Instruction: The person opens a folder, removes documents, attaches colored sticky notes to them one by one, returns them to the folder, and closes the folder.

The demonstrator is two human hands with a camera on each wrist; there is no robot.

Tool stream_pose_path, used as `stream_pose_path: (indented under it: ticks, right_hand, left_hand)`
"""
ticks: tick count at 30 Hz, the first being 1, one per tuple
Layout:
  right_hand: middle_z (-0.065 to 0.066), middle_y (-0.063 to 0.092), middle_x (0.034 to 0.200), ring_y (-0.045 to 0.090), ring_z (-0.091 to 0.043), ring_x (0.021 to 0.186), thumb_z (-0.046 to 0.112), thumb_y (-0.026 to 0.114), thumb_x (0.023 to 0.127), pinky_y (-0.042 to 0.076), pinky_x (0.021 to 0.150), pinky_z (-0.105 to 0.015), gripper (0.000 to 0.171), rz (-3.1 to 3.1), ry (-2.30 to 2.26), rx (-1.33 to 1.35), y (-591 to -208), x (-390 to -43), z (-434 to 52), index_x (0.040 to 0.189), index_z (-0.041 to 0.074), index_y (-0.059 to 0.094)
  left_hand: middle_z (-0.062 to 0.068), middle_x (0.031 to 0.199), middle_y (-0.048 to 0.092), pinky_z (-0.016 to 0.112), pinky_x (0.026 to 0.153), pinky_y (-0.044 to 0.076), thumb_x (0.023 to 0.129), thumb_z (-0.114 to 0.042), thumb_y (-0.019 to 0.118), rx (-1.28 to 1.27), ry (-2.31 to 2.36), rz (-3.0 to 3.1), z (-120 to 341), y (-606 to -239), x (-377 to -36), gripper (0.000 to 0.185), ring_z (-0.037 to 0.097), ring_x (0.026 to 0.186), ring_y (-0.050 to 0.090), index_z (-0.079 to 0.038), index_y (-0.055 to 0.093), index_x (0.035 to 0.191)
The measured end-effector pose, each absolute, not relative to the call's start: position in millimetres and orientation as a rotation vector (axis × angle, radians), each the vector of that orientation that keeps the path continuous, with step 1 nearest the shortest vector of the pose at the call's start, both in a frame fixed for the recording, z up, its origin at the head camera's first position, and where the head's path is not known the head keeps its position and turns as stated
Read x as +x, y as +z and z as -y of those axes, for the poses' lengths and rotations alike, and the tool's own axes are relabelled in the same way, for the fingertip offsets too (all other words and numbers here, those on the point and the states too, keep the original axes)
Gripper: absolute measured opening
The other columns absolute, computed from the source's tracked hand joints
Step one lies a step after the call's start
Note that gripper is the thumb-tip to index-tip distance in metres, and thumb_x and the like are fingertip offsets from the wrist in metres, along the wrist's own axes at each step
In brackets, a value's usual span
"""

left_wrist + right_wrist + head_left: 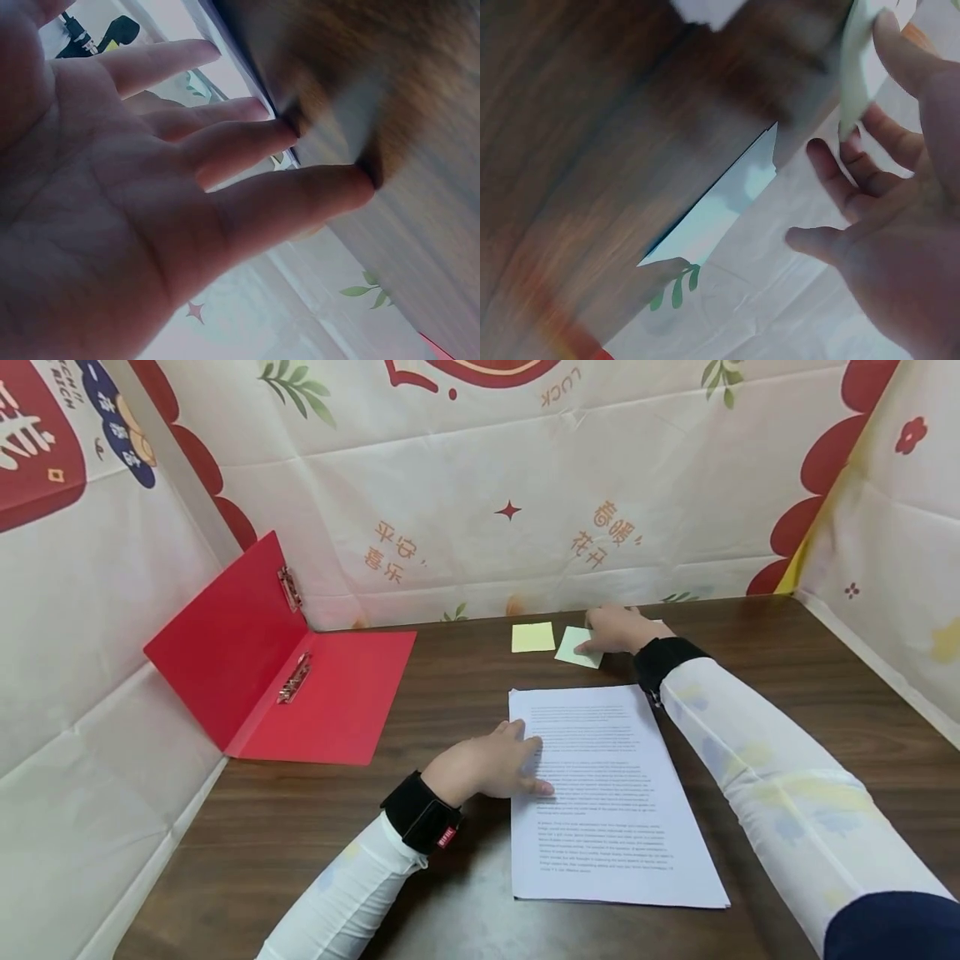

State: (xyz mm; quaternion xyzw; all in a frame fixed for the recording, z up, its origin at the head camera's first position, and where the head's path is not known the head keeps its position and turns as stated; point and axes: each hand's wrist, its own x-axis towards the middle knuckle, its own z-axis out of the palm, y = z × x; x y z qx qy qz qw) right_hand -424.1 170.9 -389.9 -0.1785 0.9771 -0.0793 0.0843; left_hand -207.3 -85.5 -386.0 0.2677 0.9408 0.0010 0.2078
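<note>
While our left hand (491, 767) lies flat on the printed pages (607, 793), fingers straight and spread with the tips pressing the left edge of the stack, our right hand (618, 628) reaches to the back of the counter (465, 693) and takes hold of the pale green sticky note (576, 647). From the right wrist view the thumb and a finger appear to pinch the note's edge (855, 82), which curls up off the wood, so we judge the note to be half lifted and not yet free. A yellow sticky note (532, 637) sits just beside it to the left, untouched, and another scrap of pale paper (731, 195) shows against the back wall in the wrist view, though we cannot tell what it is. The pages lie square in front of us, near the middle of the counter, with nothing stuck on the top sheet so far. Well off to the left the red folder (300, 685) stands open, one cover leaning on the side wall, its metal clips (294, 677) holding nothing. By our reading, the work is at an early stage: the papers are steadied and a note is being picked up, but no note is placed and nothing is filed.
</note>
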Motion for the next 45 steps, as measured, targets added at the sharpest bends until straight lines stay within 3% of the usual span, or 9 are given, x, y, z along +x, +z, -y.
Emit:
stream_pose_path:
  ticks: [3, 6, 11, 24, 28, 33, 36, 41, 45]
  right_hand:
    - [-0.024, 0.068, 0.123, 0.063, -0.038, 0.108, 0.027, 0.066, 0.105, 0.049, 0.098, -0.058, 0.037, -2.972, -0.331, -0.598, -389.3, -418.6, -171.2, 0.126, -0.003, 0.064]
    - [-0.019, 0.068, 0.106, 0.059, -0.031, 0.09, 0.02, 0.061, 0.108, 0.048, 0.082, -0.046, 0.021, -3.007, -0.512, -0.638, -380.4, -409.6, -170.4, 0.113, 0.0, 0.066]
    - [-0.019, 0.07, 0.105, 0.061, -0.03, 0.089, 0.018, 0.062, 0.109, 0.048, 0.08, -0.042, 0.018, -3.051, -0.796, -0.678, -348.4, -380.7, -170.7, 0.109, 0.002, 0.07]
    - [-0.003, 0.076, 0.087, 0.061, -0.017, 0.071, 0.011, 0.077, 0.098, 0.049, 0.062, -0.022, 0.005, -3.008, -1.053, -1.029, -289.6, -252.7, -164.4, 0.102, 0.01, 0.08]
    - [0.0, 0.077, 0.087, 0.06, -0.013, 0.071, 0.011, 0.078, 0.097, 0.05, 0.063, -0.021, 0.006, -2.951, -1.082, -1.115, -291.1, -220.9, -156.1, 0.103, 0.011, 0.081]
    - [0.001, 0.079, 0.09, 0.064, -0.011, 0.075, 0.008, 0.08, 0.095, 0.054, 0.067, -0.022, 0.008, -2.925, -1.098, -1.205, -304.9, -209.4, -142.3, 0.103, 0.009, 0.081]
    - [0.0, 0.08, 0.091, 0.066, -0.011, 0.076, 0.006, 0.08, 0.095, 0.057, 0.068, -0.023, 0.009, -2.936, -1.097, -1.241, -308.2, -207.2, -140.4, 0.103, 0.008, 0.081]
    - [-0.001, 0.079, 0.095, 0.067, -0.011, 0.079, 0.006, 0.079, 0.095, 0.059, 0.068, -0.025, 0.01, -3.01, -1.002, -1.328, -307.8, -203.8, -140.4, 0.106, 0.007, 0.079]
    - [-0.006, 0.076, 0.114, 0.071, -0.019, 0.098, 0.012, 0.084, 0.093, 0.064, 0.079, -0.033, 0.025, -3.114, -0.808, -1.492, -305.2, -198.3, -139.1, 0.116, 0.006, 0.077]
  left_hand:
    - [0.017, 0.174, 0.03, 0.047, 0.127, 0.04, 0.101, -0.064, 0.06, 0.749, 0.008, -2.619, 84.2, -387.1, -206.9, 0.08, 0.031, 0.163, 0.03, -0.017, 0.043, 0.164]
    - [0.015, 0.171, 0.037, 0.046, 0.124, 0.044, 0.102, -0.062, 0.06, 0.758, 0.002, -2.633, 83.6, -386.1, -207.0, 0.075, 0.028, 0.159, 0.038, -0.018, 0.048, 0.161]
    - [0.014, 0.164, 0.046, 0.044, 0.119, 0.049, 0.103, -0.059, 0.061, 0.762, 0.022, -2.656, 84.2, -385.0, -208.2, 0.069, 0.026, 0.149, 0.049, -0.017, 0.054, 0.157]
    - [0.011, 0.172, 0.039, 0.058, 0.119, 0.047, 0.107, -0.056, 0.057, 0.743, 0.207, -2.76, 101.0, -350.2, -207.5, 0.064, 0.032, 0.154, 0.047, -0.019, 0.051, 0.159]
    - [0.008, 0.153, 0.061, 0.049, 0.112, 0.054, 0.114, -0.046, 0.045, 0.755, 0.827, -2.753, 104.8, -337.4, -208.1, 0.051, 0.025, 0.137, 0.063, -0.013, 0.058, 0.151]
    - [0.009, 0.136, 0.065, 0.038, 0.101, 0.057, 0.112, -0.062, 0.023, 0.565, 1.89, -1.857, 86.7, -343.9, -198.8, 0.073, 0.019, 0.119, 0.066, -0.008, 0.051, 0.152]
    - [0.008, 0.139, 0.061, 0.044, 0.105, 0.058, 0.114, -0.055, 0.032, 0.475, 2.04, -1.477, 76.6, -351.5, -195.0, 0.063, 0.021, 0.122, 0.067, -0.007, 0.045, 0.155]
    - [0.022, 0.151, 0.057, 0.056, 0.109, 0.056, 0.116, -0.018, 0.041, 0.522, 2.055, -1.422, 73.0, -359.7, -195.5, 0.042, 0.046, 0.133, 0.065, -0.005, 0.045, 0.155]
    - [0.021, 0.154, 0.056, 0.057, 0.111, 0.054, 0.116, -0.018, 0.038, 0.498, 2.12, -1.418, 71.9, -362.2, -195.9, 0.043, 0.036, 0.133, 0.067, -0.006, 0.044, 0.157]
